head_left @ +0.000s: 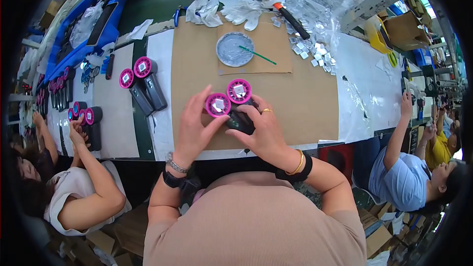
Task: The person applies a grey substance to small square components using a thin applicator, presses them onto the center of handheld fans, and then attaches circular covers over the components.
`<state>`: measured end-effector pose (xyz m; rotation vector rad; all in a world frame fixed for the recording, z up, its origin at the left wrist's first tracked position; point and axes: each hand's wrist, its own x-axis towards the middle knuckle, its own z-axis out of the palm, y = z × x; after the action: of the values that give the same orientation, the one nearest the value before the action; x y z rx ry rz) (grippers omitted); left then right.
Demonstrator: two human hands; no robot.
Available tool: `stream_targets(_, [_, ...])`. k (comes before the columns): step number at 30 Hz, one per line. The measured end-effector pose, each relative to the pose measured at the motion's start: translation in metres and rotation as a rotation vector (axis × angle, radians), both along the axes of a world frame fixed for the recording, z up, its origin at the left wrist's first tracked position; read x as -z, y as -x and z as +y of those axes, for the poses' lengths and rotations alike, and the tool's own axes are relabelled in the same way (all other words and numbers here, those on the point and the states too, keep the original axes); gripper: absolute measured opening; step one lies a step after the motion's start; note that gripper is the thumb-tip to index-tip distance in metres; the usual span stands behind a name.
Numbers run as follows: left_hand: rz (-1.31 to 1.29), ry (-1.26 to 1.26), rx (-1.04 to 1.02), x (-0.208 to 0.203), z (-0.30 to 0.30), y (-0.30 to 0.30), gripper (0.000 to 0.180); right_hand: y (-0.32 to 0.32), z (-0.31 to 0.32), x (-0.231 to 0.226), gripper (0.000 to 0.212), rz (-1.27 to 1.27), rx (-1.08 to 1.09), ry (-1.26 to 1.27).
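Observation:
Two black handheld devices with pink-rimmed round heads lie side by side in front of me: the left device (218,105) and the right device (239,91). A small pale square sits at the middle of each head. My left hand (193,120) curls round the left device, with fingers and thumb at its head's rim. My right hand (266,130) wraps the black bodies from the right, its thumb and index finger against them; part of the bodies is hidden. Beyond them, a round dish (231,49) of greyish paste holds a thin green stick (263,57).
Cardboard (310,118) covers my work area. Small clear squares (315,51), a black-and-orange tool (295,22) and white gloves (204,12) lie at the back. Two similar devices (143,86) lie left. Co-workers sit on both sides; a co-worker's hand (77,133) is at more devices.

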<state>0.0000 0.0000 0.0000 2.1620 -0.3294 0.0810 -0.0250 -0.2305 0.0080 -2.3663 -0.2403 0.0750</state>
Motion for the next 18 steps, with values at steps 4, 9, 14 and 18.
stream_targets(4, [0.067,0.136,-0.054,-0.006,0.02,-0.02,0.075,-0.011,-0.004,0.0,0.043,-0.09,-0.108,-0.239])
stream_targets(9, [-0.208,-0.073,0.023,-0.019,0.022,-0.031,0.066,-0.052,-0.05,-0.017,0.025,-0.141,0.144,-0.183])
stream_targets(14, [-0.338,-0.225,0.091,-0.023,-0.002,-0.036,0.063,-0.106,-0.071,-0.013,0.024,-0.268,0.286,-0.103])
stream_targets(18, [-0.322,-0.327,0.096,-0.032,-0.024,-0.037,0.059,-0.127,-0.067,-0.01,0.028,-0.071,0.294,-0.012])
